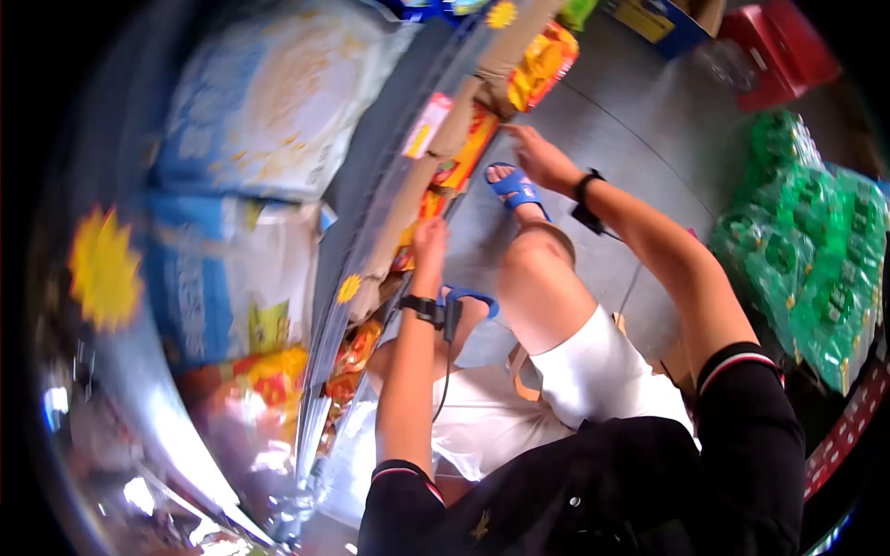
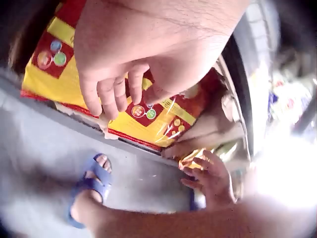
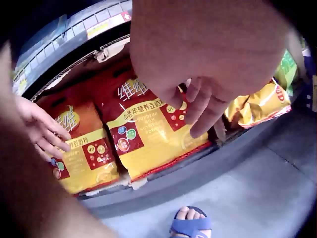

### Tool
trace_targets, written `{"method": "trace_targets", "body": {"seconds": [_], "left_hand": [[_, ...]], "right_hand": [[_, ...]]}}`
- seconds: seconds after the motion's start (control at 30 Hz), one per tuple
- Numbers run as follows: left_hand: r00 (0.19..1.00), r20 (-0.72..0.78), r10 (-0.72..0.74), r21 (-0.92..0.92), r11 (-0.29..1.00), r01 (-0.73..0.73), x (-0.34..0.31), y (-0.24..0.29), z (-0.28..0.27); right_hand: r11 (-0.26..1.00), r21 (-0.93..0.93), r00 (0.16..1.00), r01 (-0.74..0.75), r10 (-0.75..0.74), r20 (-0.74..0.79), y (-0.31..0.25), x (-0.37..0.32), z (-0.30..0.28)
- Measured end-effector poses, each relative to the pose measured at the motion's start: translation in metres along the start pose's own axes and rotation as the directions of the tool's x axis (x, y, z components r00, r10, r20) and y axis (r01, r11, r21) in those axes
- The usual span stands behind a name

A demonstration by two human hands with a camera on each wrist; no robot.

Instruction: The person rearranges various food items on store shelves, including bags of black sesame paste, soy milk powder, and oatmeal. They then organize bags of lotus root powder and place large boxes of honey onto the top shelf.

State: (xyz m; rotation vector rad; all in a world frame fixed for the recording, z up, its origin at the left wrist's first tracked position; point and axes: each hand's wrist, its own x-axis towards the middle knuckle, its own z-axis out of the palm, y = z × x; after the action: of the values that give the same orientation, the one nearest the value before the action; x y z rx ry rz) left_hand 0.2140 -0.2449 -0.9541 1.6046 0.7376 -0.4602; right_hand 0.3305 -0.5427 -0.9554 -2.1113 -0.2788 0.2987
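Observation:
I am squatting in front of a low shelf [image 3: 198, 168] that holds red and yellow food bags. My left hand [image 1: 429, 236] reaches to the shelf; its straight fingers [image 3: 47, 139] rest on the top of the left bag [image 3: 84, 158]. From the left wrist view that hand [image 2: 116, 96] hangs over a bag [image 2: 148, 119] with fingers loosely bent and nothing in them. My right hand [image 1: 536, 156] is further along the shelf. Its fingers [image 3: 198, 106] hover straight just in front of the bigger bag [image 3: 143, 139] without gripping it.
Brown cardboard [image 1: 464, 111] lines the shelf front. Large white and blue sacks [image 1: 278, 102] fill the shelf above. Shrink-wrapped green bottles [image 1: 807, 250] stand on the floor to my right, a red crate [image 1: 779, 46] beyond. My blue sandals [image 1: 514, 185] sit by the shelf base.

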Motion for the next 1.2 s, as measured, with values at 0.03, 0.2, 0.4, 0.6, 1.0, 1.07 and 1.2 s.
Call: {"method": "trace_targets", "body": {"seconds": [0.03, 0.2, 0.4, 0.6, 1.0, 1.07, 1.2], "left_hand": [[0.976, 0.001, 0.219, 0.152, 0.964, -0.217, -0.008, -0.021, -0.003], [0.927, -0.208, 0.311, 0.107, 0.95, -0.294, -0.103, -0.049, -0.01], [0.742, -0.474, 0.475, 0.377, 0.87, -0.317, -0.244, -0.055, -0.058], [0.741, -0.549, 0.387, 0.17, 0.919, -0.355, -0.331, -0.149, -0.123], [0.813, -0.457, 0.36, -0.872, -0.004, -0.489, -0.513, -0.269, -0.242], [0.711, -0.488, 0.506, -0.85, -0.092, -0.518, -0.495, -0.292, -0.232], [0.814, -0.471, 0.339, -0.88, -0.124, -0.458, -0.469, -0.287, -0.201]], "right_hand": [[0.997, -0.035, 0.997, 0.074, -0.074, -0.009, 0.013, -0.014, -0.007], [0.989, -0.089, 0.992, 0.12, -0.117, 0.041, 0.016, -0.063, -0.043], [0.975, -0.09, 0.954, 0.204, -0.178, 0.242, -0.039, -0.054, -0.043], [0.842, -0.322, 0.863, 0.432, -0.282, 0.42, -0.163, -0.065, 0.009], [0.746, -0.101, 0.619, 0.659, -0.46, 0.637, -0.33, -0.118, 0.148], [0.887, -0.165, 0.592, 0.432, -0.141, 0.793, -0.337, -0.13, 0.147], [0.886, -0.423, 0.546, 0.189, 0.263, 0.795, -0.34, -0.168, 0.116]]}}
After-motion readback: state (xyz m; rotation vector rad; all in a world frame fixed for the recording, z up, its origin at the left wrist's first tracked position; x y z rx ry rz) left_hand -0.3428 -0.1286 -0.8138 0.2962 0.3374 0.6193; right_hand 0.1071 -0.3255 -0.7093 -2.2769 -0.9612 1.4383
